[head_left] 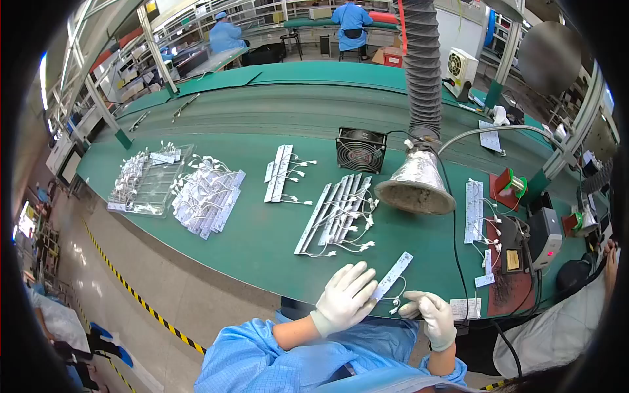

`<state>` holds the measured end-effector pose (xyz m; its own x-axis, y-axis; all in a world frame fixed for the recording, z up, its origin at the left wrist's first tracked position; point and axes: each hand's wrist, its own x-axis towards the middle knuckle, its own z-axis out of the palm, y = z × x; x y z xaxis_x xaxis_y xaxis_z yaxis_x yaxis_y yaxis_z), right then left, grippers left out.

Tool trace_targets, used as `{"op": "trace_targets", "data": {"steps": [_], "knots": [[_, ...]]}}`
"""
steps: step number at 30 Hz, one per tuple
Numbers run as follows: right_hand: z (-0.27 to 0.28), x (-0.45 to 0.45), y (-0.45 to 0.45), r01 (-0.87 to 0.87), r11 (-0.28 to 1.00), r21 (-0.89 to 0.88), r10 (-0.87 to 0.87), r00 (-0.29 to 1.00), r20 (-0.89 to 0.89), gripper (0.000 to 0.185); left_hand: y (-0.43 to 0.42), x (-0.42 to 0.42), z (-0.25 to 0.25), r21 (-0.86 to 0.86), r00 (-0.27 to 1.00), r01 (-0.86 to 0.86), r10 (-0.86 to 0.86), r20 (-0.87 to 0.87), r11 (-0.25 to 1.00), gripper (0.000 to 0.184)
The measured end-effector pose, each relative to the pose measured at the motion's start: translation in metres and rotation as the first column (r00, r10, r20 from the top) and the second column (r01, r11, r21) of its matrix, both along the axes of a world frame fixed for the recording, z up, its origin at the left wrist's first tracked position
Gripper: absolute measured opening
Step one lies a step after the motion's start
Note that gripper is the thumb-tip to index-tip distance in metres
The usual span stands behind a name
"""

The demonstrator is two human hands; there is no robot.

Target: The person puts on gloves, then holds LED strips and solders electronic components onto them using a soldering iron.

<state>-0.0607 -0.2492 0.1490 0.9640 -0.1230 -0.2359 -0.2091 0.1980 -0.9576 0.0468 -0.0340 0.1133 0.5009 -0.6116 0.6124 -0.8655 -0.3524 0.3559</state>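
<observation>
A white glove covers my left hand, which lies palm down with its fingers stretched at the lower left end of a light strip board. The board slants near the table's front edge, with thin white wires and small connectors at its right side. Just right of these connectors is my right hand, also gloved, its fingers bent together; whatever they hold, if anything, is too small to name. Beyond my hands lies a group of similar strips with white wires.
A metal fume hood hangs from a grey hose beside a black fan. Leftward lie more strips, a wired pile and a clear tray. A solder spool and soldering station stand right.
</observation>
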Motion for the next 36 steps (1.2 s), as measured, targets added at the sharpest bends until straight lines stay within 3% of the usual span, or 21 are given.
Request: {"op": "trace_targets", "data": {"steps": [10, 14, 16, 17, 18, 19, 21, 23, 36], "knots": [[-0.005, -0.001, -0.002, 0.056, 0.998, 0.042, -0.056, 0.998, -0.001, 0.044, -0.002, 0.000, -0.003, 0.031, 1.000, 0.017, -0.017, 0.000, 0.999, 0.047], [0.001, -0.002, -0.008, -0.070, 0.995, 0.064, 0.071, 0.997, -0.013, 0.046, -0.002, 0.002, 0.001, 0.109, 1.000, 0.005, -0.006, 0.006, 0.994, 0.042], [-0.007, 0.000, -0.015, -0.165, 0.983, 0.082, 0.164, 0.986, 0.017, 0.045, -0.006, 0.004, 0.002, 0.068, 0.999, 0.003, -0.006, 0.040, 0.998, 0.044], [-0.010, 0.000, -0.016, -0.163, 0.975, 0.152, 0.163, 0.987, 0.012, 0.044, -0.007, 0.004, 0.001, 0.053, 0.999, 0.009, -0.012, 0.047, 0.999, 0.047], [-0.029, -0.002, -0.013, -0.137, 0.982, 0.129, 0.121, 0.985, 0.124, 0.044, -0.008, 0.005, 0.000, 0.071, 0.998, 0.025, -0.029, 0.058, 0.997, 0.046], [-0.031, -0.004, -0.015, -0.116, 0.988, 0.102, 0.106, 0.989, 0.101, 0.044, -0.008, 0.004, -0.001, 0.074, 0.997, 0.037, -0.042, 0.069, 0.997, 0.044], [-0.035, -0.007, -0.017, -0.133, 0.947, 0.292, 0.115, 0.990, 0.077, 0.045, -0.007, 0.004, -0.014, 0.051, 0.994, 0.056, -0.061, 0.092, 0.997, 0.037], [-0.033, -0.006, -0.016, -0.108, 0.970, 0.216, 0.095, 0.993, 0.071, 0.043, -0.004, 0.002, -0.020, 0.096, 0.996, 0.044, -0.052, 0.077, 0.994, 0.037], [-0.044, -0.005, -0.022, -0.162, 0.946, 0.280, 0.147, 0.986, 0.073, 0.045, -0.001, 0.009, -0.029, 0.131, 0.987, 0.084, -0.100, 0.126, 0.988, 0.046]]}}
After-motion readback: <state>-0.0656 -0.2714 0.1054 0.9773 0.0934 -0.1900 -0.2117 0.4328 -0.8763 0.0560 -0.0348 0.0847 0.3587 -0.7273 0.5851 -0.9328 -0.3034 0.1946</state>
